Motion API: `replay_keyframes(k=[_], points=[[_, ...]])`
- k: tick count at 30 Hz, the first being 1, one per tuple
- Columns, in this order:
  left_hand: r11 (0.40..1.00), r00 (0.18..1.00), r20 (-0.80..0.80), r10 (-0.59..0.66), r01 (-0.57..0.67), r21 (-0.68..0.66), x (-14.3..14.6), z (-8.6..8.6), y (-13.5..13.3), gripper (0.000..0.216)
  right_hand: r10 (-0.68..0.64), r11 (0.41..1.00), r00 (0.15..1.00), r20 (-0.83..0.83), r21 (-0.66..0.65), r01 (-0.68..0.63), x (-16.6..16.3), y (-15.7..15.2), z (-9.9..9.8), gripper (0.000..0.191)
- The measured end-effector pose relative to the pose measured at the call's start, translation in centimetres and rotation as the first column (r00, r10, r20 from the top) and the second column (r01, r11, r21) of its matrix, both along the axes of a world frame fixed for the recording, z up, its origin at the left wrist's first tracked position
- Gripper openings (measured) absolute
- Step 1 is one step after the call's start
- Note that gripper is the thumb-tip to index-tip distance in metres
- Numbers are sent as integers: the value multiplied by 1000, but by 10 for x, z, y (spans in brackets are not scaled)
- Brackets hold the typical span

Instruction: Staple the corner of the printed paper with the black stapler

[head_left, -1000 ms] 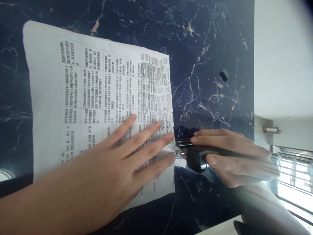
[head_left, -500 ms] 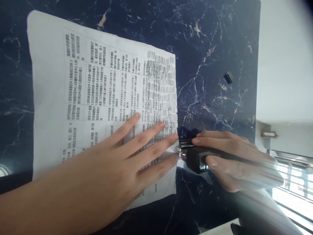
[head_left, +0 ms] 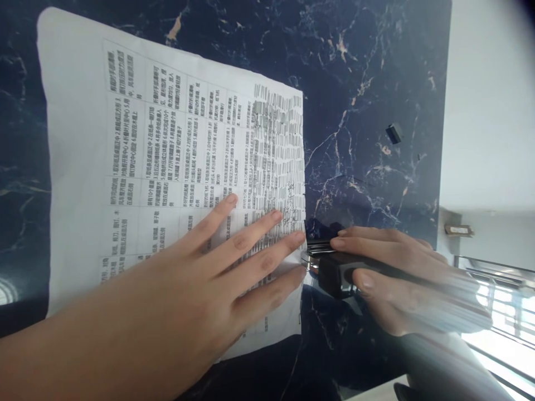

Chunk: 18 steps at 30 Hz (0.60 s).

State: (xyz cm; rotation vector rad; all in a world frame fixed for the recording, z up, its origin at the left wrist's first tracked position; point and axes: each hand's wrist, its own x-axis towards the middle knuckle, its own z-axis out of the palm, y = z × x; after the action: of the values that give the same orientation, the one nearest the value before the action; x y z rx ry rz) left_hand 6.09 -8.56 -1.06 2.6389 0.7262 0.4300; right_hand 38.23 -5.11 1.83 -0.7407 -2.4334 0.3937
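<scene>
A printed sheet of paper (head_left: 79,145) lies on the dark marbled table, its right edge ragged and marked with dense print. Whether it is one sheet or a stack I cannot tell. My left hand (head_left: 221,284) rests flat across the lower part of the paper, fingers spread, fingertips close to the right edge. At that edge, beside the ring and little fingertips, is the front end of a black stapler (head_left: 336,273). My right hand (head_left: 397,273) grips the stapler from the right, thumb and fingers on opposite sides. A staple (head_left: 300,318) shows at the paper's lower right edge.
The marbled tabletop (head_left: 343,111) runs to an edge at the right. On it lies a small black block (head_left: 393,133), right of the paper. Beyond the edge are a pale floor or wall, a small brown object (head_left: 458,230) and a bright barred window (head_left: 505,312).
The whole view has shifted slightly, with the paper a little larger toward the left. Both hands and the stapler keep their places relative to the paper.
</scene>
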Motion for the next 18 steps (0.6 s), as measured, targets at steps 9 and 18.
replay_keyframes(k=[9, 18], points=[[1000, 1000, -21, -9, 10, 20, 0, 0, -1, 76, -4, 1000, 1000, 29, -22, 5, 0, 0, 3, 52], [999, 999, -35, -14, 15, 32, 0, 1, -1, 76, -44, 999, 999, 8, 9, 44, -1, -2, 0, 51]])
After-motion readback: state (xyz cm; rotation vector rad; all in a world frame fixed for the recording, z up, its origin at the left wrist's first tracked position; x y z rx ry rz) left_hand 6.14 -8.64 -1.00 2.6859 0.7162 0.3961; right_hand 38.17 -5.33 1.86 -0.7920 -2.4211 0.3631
